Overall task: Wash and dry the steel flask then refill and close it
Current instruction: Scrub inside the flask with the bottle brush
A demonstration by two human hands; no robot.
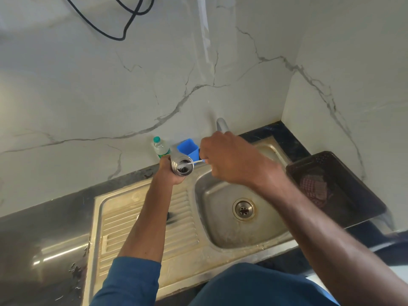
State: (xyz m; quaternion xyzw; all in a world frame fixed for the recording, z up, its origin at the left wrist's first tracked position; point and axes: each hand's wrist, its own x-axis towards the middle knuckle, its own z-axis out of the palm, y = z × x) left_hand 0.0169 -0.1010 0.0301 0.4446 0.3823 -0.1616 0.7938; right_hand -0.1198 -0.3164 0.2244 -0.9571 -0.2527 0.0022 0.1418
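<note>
My left hand (169, 173) grips the steel flask (181, 166) from below, holding it over the left rim of the sink with its open mouth facing me. My right hand (231, 160) is closed on the thin white handle of a bottle brush (197, 161), whose bristle end reaches into the flask's mouth. The flask's lower body is hidden by my left hand. A small dark object (171, 217), possibly the flask's cap, lies on the drainboard beside my left forearm.
The steel sink (223, 230) with its drain lies below my hands, the ribbed drainboard (123, 226) to its left. A tap (221, 124), a blue cup (187, 149) and a small plastic bottle (160, 147) stand at the back wall. A dark basket (344, 173) holding a cloth sits right.
</note>
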